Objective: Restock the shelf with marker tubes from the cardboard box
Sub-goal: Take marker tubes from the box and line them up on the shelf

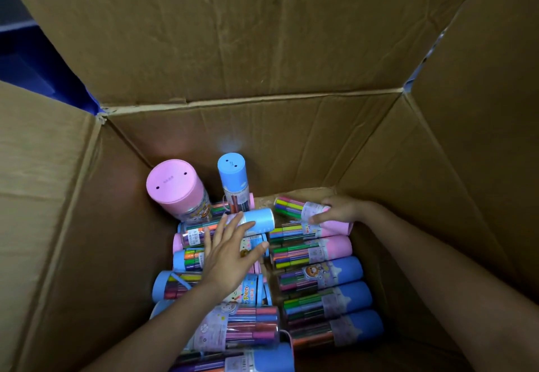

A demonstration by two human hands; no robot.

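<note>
Both my arms reach down into a large open cardboard box [262,144] holding several marker tubes with pink or blue caps. My left hand [230,252] hovers with straight, spread fingers over a blue-capped tube [259,221] lying across the pile. My right hand [338,210] grips a pink-capped tube [294,208] at the far end of the right-hand row, fingers curled over its clear middle. Two tubes stand upright at the back: a wide pink one [175,186] and a slim blue one [233,173].
The box's four flaps stand open around the opening, the far flap [233,30] rising high. Tubes lie in two rough rows on the box floor. Bare cardboard floor [116,255] shows on the left. A dark blue surface [26,59] lies outside at upper left.
</note>
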